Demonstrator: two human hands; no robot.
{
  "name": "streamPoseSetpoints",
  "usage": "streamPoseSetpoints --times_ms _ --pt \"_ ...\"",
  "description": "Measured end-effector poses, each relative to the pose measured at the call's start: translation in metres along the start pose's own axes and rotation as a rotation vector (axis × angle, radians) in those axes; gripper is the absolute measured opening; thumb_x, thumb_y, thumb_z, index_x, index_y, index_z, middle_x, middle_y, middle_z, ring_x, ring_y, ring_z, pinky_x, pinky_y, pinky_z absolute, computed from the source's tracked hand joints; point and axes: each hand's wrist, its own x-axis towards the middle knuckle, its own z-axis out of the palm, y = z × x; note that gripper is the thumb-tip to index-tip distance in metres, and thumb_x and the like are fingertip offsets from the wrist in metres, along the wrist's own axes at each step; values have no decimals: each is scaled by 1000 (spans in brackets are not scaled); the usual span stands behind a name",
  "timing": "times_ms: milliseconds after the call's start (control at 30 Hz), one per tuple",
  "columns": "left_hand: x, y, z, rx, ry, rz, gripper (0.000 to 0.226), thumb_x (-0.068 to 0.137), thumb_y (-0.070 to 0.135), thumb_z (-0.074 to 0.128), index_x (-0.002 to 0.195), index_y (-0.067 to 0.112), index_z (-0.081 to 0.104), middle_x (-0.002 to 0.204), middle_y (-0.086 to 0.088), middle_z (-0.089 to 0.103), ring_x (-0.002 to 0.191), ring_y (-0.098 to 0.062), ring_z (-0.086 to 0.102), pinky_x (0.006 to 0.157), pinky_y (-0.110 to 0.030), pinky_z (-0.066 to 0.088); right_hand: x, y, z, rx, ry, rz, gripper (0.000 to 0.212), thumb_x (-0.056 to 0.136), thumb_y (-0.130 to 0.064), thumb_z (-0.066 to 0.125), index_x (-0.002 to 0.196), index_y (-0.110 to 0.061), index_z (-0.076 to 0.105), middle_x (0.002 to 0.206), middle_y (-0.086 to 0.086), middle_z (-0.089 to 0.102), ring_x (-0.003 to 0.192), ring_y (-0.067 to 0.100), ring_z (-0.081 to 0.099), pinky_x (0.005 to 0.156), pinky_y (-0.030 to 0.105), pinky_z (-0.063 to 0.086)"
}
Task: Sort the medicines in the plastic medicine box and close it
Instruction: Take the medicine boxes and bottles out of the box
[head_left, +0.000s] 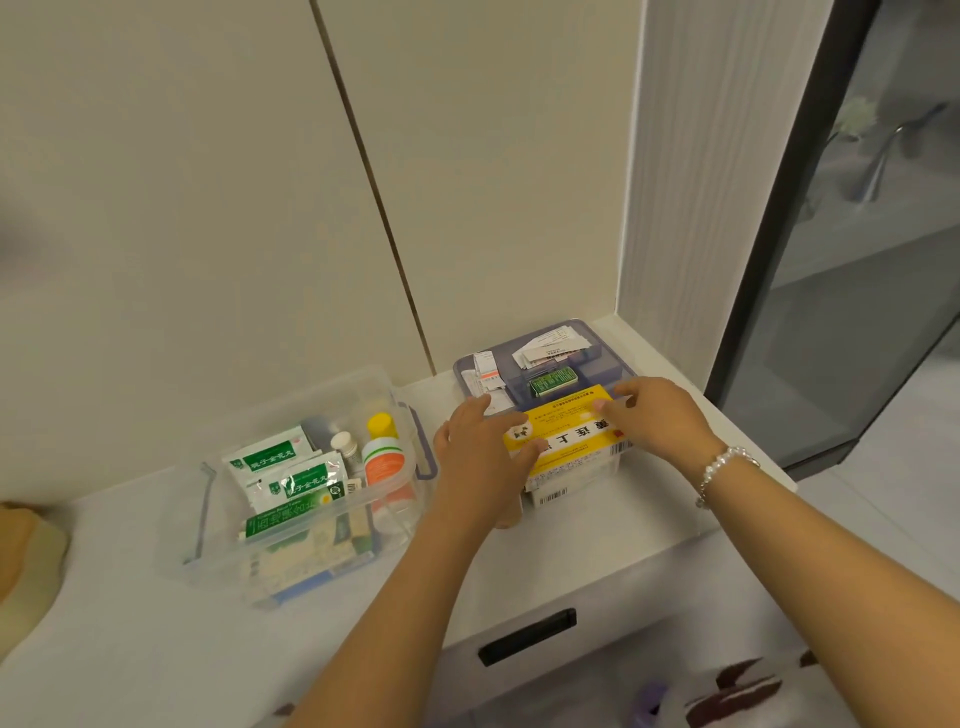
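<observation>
A clear plastic medicine box (208, 551) stands on the white counter at the left, filled with green-and-white sachets (270, 460), a green carton (291, 512) and small bottles, one with a yellow cap (381, 425). To its right lies a blue-tinted tray (605, 358) holding paper leaflets and a small green packet (553, 381). A yellow medicine carton (566, 434) lies across the tray's near side. My left hand (478, 447) grips the carton's left end, and my right hand (657, 415) grips its right end. A white box (563, 491) lies under the carton.
The white counter (130, 649) ends at a front edge with a drawer and a black handle (527, 636) below. A cream wall panel rises behind. A dark-framed glass door (857, 286) stands at the right. A tan object (21, 561) lies at the far left.
</observation>
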Motion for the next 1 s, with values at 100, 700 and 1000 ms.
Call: streamPoseSetpoints --times_ms 100,700,1000 --pt "-6 -2 -17 -167 137 91 32 87 33 58 118 24 61 139 -3 47 131 -18 37 111 -37 29 -7 -17 -4 72 112 -85 41 85 -39 58 119 -16 60 112 8 66 95 24 61 80 40 53" --pt "-19 -123 -116 -104 79 -193 14 86 28 55 83 22 68 87 1 68 86 -19 64 73 -28 46 -57 -138 67 274 -96 -505 26 78 -38 67 103 -30 67 90 -20 57 86 -1 55 66 3 39" --pt "-18 -168 -125 45 -319 -318 27 90 34 52 102 18 70 109 -2 68 96 -17 59 78 -25 40 -56 -158 95 2 -181 -665 27 80 -38 65 105 -28 68 116 -6 62 116 14 37 98 21 24"
